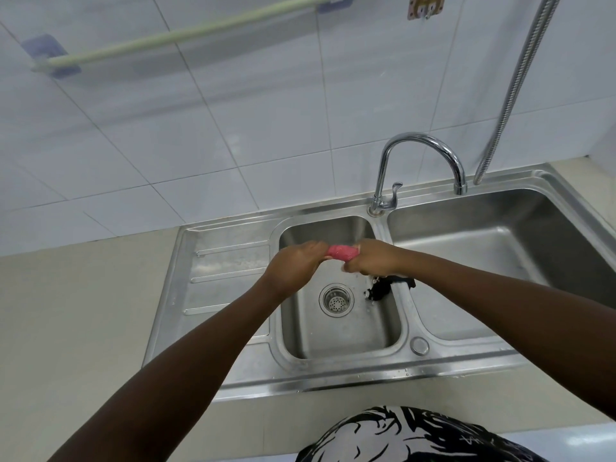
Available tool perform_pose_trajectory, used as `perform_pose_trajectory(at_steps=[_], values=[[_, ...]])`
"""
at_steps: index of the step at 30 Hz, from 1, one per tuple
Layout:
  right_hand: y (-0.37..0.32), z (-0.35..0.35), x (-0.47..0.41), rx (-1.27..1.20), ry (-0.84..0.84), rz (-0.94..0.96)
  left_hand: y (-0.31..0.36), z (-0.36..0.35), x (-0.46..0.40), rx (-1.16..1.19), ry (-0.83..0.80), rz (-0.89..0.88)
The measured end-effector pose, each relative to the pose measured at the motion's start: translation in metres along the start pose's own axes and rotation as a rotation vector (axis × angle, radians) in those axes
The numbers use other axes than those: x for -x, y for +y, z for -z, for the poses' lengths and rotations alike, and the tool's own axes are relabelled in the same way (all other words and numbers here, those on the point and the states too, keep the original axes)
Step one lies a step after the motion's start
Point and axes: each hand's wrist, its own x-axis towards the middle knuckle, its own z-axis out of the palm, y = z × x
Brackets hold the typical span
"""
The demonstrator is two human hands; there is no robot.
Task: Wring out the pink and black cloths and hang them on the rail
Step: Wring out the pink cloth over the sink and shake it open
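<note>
Head view shows the left hand (pixel 295 263) and right hand (pixel 373 258) clenched around a twisted pink cloth (pixel 342 253) above the steel sink basin (pixel 340 338), while the crumpled black cloth (pixel 383 288) waits there and the pale green wall rail (pixel 186 35) is bare, so most remains

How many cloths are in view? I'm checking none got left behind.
2. The pink cloth is twisted between the left hand and right hand above the small basin. The black cloth lies on the basin's right edge, partly hidden under the right arm.
</note>
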Motion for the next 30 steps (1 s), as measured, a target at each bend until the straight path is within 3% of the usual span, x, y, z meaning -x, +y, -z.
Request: perform_pose_trajectory(at_steps=[7, 11, 15, 19, 26, 30], values=[[-0.001, -0.003, 0.004, -0.075, -0.042, -0.023, -0.003, -0.009, 0.004, 0.009, 0.035, -0.026], [-0.001, 0.0, 0.007, -0.023, 0.027, 0.05, 0.0, -0.006, 0.002, 0.038, 0.03, 0.035], [0.005, 0.004, 0.017, -0.002, -0.005, 0.098, 0.014, 0.009, 0.004, 0.385, -0.222, 0.33], [0.01, 0.004, 0.025, -0.166, 0.049, 0.096, 0.021, 0.025, 0.007, 0.722, -0.267, 0.561], [0.022, -0.003, 0.028, -0.419, 0.266, 0.161, 0.033, 0.027, 0.018, 0.906, -0.293, 0.718], [0.023, -0.007, 0.03, -0.41, 0.306, 0.137, 0.039, 0.028, 0.017, 0.912, -0.339, 0.707]])
